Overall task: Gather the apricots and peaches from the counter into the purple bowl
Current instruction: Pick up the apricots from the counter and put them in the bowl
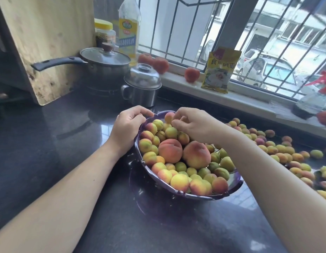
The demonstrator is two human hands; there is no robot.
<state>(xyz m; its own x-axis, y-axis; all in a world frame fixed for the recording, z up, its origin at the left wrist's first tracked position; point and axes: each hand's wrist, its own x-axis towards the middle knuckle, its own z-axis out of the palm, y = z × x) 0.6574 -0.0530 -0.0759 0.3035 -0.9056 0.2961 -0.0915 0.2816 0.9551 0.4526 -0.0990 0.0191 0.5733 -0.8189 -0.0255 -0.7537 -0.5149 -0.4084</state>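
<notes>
Nearest you on the dark polished bench (49, 143) sits the purple plastic bowl (235, 185), heaped with small yellow-red apricots (179, 182) and two large peaches (196, 155). Your left hand (128, 128) grips its far-left rim. Your right hand (193, 123) pinches one small apricot (169, 117) above the far rim. Loose apricots (279, 150) lie scattered at right.

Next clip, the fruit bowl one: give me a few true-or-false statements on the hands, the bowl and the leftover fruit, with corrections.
1. The left hand grips the purple bowl by its rim. True.
2. The right hand is empty. False: its fingertips pinch an apricot over the bowl.
3. Two peaches lie in the bowl. True.
4. No fruit remains on the counter. False: many loose apricots lie right of the bowl.
</notes>
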